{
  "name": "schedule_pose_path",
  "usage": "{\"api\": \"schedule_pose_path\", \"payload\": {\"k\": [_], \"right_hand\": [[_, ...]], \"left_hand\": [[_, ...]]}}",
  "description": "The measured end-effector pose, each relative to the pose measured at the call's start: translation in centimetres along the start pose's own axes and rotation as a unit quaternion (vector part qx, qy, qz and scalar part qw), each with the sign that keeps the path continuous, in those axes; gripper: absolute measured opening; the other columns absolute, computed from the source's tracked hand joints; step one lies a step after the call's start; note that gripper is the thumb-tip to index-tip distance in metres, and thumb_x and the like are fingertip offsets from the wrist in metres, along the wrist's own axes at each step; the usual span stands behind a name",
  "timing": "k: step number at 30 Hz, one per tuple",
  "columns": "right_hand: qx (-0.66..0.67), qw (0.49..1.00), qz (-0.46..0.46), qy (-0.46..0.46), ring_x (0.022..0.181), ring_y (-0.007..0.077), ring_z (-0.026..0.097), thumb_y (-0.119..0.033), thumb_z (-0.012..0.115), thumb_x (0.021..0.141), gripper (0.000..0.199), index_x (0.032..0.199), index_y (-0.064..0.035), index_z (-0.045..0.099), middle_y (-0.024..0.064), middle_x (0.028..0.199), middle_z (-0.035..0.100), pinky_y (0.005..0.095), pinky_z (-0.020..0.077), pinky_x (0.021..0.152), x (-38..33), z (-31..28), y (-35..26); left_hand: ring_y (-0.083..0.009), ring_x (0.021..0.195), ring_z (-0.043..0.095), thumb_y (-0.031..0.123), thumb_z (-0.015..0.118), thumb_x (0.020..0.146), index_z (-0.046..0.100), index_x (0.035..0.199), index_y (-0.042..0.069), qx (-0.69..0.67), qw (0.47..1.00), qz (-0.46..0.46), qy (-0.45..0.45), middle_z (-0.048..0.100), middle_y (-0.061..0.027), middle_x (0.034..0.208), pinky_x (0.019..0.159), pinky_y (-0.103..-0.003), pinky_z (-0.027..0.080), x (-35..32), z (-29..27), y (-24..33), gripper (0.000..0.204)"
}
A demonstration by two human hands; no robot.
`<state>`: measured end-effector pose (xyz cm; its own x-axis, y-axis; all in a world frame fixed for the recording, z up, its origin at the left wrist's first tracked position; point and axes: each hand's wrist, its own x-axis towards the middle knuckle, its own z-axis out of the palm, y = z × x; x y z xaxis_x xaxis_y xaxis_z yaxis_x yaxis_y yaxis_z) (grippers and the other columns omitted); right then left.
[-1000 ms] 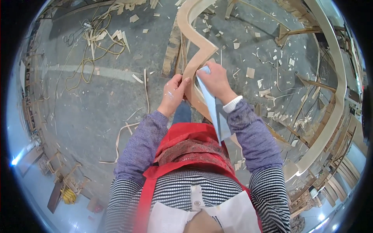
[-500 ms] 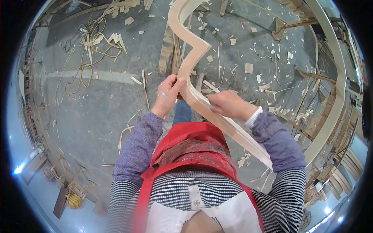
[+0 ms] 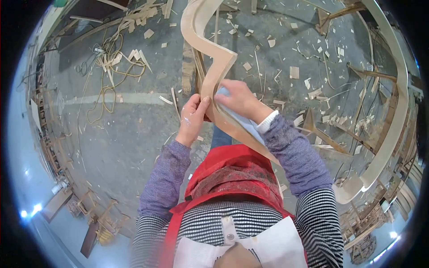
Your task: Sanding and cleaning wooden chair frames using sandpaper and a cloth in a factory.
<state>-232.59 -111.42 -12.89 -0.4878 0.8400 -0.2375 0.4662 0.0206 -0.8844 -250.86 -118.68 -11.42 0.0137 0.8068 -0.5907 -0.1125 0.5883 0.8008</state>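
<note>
The person stands over a concrete floor (image 3: 120,147) and holds a long, bent strip of pale wood (image 3: 210,53) upright in front of the body. The strip zigzags up from near the red apron (image 3: 232,178) to the top of the view. The left hand (image 3: 192,118) clasps the strip's left edge just below the sharp bend, its grip pressed together on the wood, thumb against the face. The right hand (image 3: 237,100) lies flat on the same stretch from the other side, pressing a light blue sheet (image 3: 246,125) against the wood; it looks like sanding paper or a cloth, though the view is too small to tell which. The right grip is closed on that sheet, with the fingers curled over its top end.

To work this stretch well, the left hand should probably hold the strip steady near the bend while the right hand keeps the sheet flat to the face and follows the curve, with even pressure and without rounding the corner.

No boxes, bins or other containers can be made out. Offcuts and wood chips (image 3: 292,71) lie scattered on the floor, a yellowish cable (image 3: 107,80) is tangled to the left, and a large curved wooden frame (image 3: 393,111) stands to the right.
</note>
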Motion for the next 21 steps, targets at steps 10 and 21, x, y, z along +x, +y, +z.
{"api": "schedule_pose_path", "payload": {"k": [10,21], "right_hand": [[0.07,0.996,-0.022,0.056,0.087,0.0443,0.061,-0.019,0.063,0.079,0.024,0.092,0.0005,0.064,0.0239,0.088,0.065,0.047,0.0499,0.077,0.2,0.4,-0.6],[-0.024,0.999,-0.027,-0.008,0.086,0.0445,0.062,-0.017,0.06,0.078,0.023,0.091,0.0024,0.063,0.0262,0.087,0.063,0.0471,0.0495,0.074,-1.2,0.7,-0.3]], "left_hand": [[-0.0089,0.072,0.062,0.024,0.054,0.101,0.057,0.097,0.005,-0.02,1.0,-0.007,0.014,0.063,-0.0014,0.087,0.059,-0.027,0.056,-0.4,0.3,0.3,0.019],[-0.0079,0.07,0.062,0.025,0.054,0.101,0.057,0.097,0.009,0.0,1.0,-0.009,0.016,0.062,0.0011,0.085,0.06,-0.026,0.055,-0.4,0.6,0.6,0.017]]}}
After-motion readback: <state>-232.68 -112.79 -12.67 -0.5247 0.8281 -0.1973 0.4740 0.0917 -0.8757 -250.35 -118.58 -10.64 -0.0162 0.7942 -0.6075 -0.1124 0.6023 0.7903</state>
